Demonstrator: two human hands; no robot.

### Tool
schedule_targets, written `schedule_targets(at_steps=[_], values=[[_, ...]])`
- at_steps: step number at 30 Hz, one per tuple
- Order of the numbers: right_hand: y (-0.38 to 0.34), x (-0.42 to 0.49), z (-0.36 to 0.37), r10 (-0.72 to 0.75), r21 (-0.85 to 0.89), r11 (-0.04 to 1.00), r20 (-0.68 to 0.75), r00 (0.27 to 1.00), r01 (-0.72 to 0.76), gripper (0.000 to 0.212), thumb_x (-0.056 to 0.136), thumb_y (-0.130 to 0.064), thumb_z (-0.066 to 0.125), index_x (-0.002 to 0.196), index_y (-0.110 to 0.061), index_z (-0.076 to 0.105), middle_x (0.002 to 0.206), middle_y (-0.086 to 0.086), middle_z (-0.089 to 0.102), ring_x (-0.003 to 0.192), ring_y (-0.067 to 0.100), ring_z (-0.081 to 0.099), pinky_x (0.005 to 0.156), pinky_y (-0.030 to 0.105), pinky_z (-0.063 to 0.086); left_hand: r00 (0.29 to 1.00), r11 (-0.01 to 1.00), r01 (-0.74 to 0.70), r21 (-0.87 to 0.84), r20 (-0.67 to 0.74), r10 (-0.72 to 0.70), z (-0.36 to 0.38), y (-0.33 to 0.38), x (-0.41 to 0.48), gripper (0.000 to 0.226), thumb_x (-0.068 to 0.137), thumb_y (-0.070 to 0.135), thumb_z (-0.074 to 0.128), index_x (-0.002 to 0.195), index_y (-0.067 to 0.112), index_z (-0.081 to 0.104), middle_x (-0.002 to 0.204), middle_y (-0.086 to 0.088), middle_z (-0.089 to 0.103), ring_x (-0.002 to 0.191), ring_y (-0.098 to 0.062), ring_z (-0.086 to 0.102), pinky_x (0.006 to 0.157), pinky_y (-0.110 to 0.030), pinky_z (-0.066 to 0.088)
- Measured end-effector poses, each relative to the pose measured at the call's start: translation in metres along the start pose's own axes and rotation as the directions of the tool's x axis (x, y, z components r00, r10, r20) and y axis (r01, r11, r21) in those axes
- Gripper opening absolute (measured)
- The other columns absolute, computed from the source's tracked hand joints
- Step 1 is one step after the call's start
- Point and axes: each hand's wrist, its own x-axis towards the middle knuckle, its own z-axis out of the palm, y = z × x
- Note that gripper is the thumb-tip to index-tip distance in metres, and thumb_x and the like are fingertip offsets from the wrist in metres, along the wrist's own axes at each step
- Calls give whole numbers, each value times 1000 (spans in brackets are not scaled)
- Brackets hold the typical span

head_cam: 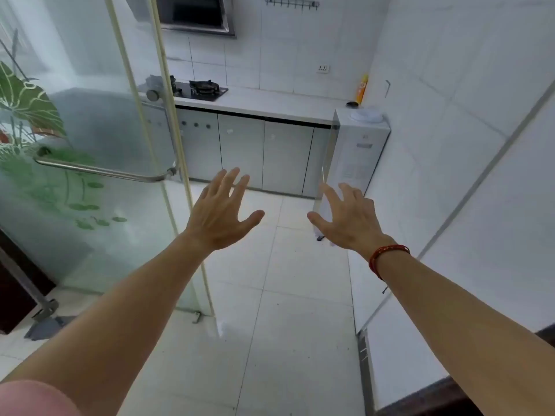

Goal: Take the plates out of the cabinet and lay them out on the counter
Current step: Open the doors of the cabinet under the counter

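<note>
Both arms stretch forward over a white tiled floor at a kitchen doorway. My left hand is open, fingers spread, holding nothing. My right hand, with a red cord bracelet at the wrist, is also open and empty. Ahead, across the floor, stands a white counter with grey cabinet doors beneath it, all shut. No plates are visible.
A glass sliding door with a green leaf print and a metal handle bar stands at the left. A gas hob sits on the counter. A white water dispenser stands at the counter's right end, with a yellow bottle behind. White tiled wall on the right.
</note>
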Motion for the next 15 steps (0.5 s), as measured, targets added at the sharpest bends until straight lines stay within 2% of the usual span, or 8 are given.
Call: schedule_targets(at_steps=[11,15], values=[[22,137,55,-3,1,1000,44,999,3,74,90,-66,37,152,-28,25,151,14,34,138,31,31,110,52,30,998,1000,25,9,51,-25,70,-48,111,84,87,68,31,150,13,30,157,-13,29,146,-34,21,114,-48,28],[44,207,78,-14,25,1000,33,999,14,71,91,-64,36,152,-29,27,147,13,38,137,29,32,109,51,31,997,998,56,5,48,-56,100,-65,171,81,86,66,32,147,12,36,155,-13,33,144,-35,27,112,-48,33]])
